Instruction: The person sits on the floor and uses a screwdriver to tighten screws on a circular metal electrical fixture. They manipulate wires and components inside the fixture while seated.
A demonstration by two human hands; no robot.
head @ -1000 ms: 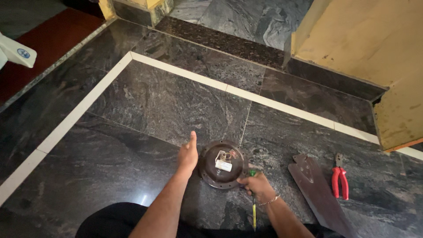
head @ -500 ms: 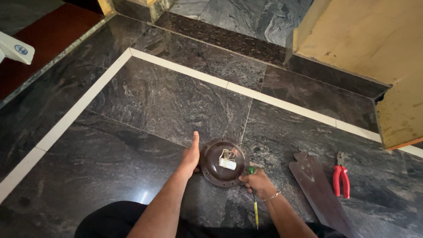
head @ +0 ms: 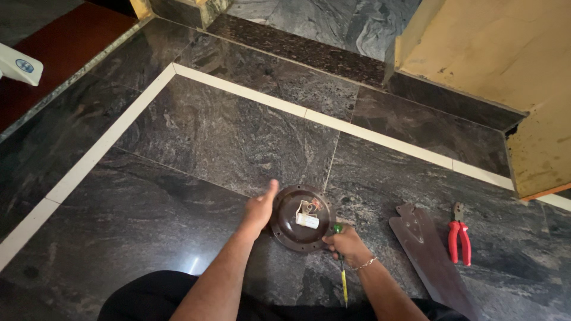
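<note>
A round dark brown metal disc [head: 297, 235] lies on the grey stone floor, with a small white block and short wires [head: 307, 219] at its middle. My left hand [head: 260, 208] rests against the disc's left rim, thumb pointing up. At the disc's lower right edge, my right hand [head: 345, 242] grips a screwdriver [head: 343, 276] with a green and yellow handle. A bracelet sits on the right wrist.
A dark brown fan blade [head: 431, 258] lies to the right, with red-handled pliers [head: 458, 238] beyond it. A yellow wall with a dark skirting [head: 476, 53] stands at the back right. A white object [head: 18, 65] sits at the far left.
The view shifted slightly; the disc and both hands now sit a little lower in the frame. Both hands keep their places on the disc.
</note>
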